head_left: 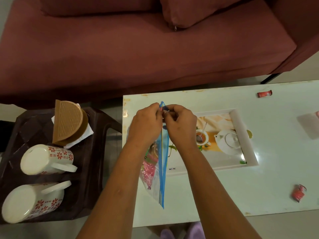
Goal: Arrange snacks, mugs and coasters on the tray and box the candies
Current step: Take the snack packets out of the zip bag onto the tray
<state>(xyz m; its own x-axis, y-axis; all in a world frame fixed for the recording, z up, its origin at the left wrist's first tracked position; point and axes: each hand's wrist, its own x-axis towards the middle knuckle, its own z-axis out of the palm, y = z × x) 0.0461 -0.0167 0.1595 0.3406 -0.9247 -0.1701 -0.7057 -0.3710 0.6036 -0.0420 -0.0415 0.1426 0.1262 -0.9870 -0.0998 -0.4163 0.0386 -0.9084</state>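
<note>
The clear plastic zip bag with a blue seal strip and pink snack packets inside (159,168) stands on edge over the pale glossy tabletop (215,195), thin, limp and slippery, best held at its stiffer seal. Left hand (146,125) and right hand (181,125) both pinch the strip's far end, fingertips together, forearms converging

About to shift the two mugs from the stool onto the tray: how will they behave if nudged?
Both mugs lie on their sides on the dark stool, so a push would probably roll them until a handle catches. They look ceramic, likely heavy and chippable. The glazed sides may be slippery; the handles look safer.
</note>
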